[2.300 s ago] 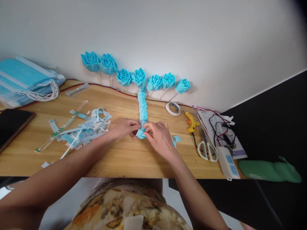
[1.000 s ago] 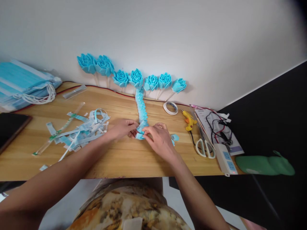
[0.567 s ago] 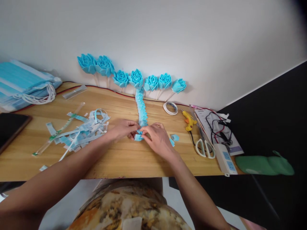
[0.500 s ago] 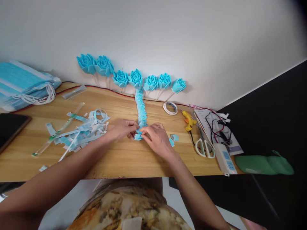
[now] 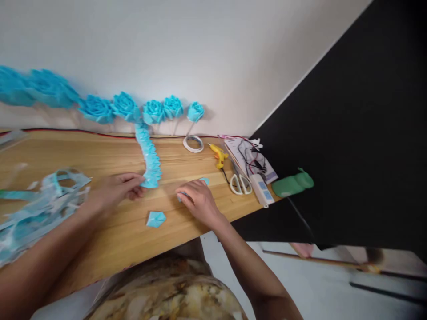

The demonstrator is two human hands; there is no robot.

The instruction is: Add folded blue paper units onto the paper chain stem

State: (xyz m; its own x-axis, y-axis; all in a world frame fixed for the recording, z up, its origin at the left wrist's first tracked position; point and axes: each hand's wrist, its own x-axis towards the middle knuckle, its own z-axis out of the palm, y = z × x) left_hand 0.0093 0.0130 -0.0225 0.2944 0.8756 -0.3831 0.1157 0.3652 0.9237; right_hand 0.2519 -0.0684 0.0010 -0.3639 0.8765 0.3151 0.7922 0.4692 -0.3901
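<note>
A row of overlapping folded light-blue fabric petals (image 5: 149, 155) runs from the wall side toward me on the wooden table. At its near end, my left hand (image 5: 125, 186) is pinched, with the fingertips on the last petal. My right hand (image 5: 196, 200) hovers over the table to the right, its fingers curled around a small blue piece (image 5: 179, 198) that mostly hides under them. Between my hands and nearer to me lies one loose folded blue petal (image 5: 156, 218). Another blue scrap (image 5: 204, 181) shows just behind my right hand.
Blue fabric flowers on sticks (image 5: 125, 106) lean along the wall. Cut strips (image 5: 46, 209) are heaped on the left. To the right are a tape roll (image 5: 193, 144), yellow glue gun (image 5: 218, 154), white-handled scissors (image 5: 240, 184), power strip (image 5: 262, 190) and green pouch (image 5: 293, 183).
My view has swung to the right. My right hand has left the row's near end and moved right, now around a blue piece. My left hand remains at the row.
</note>
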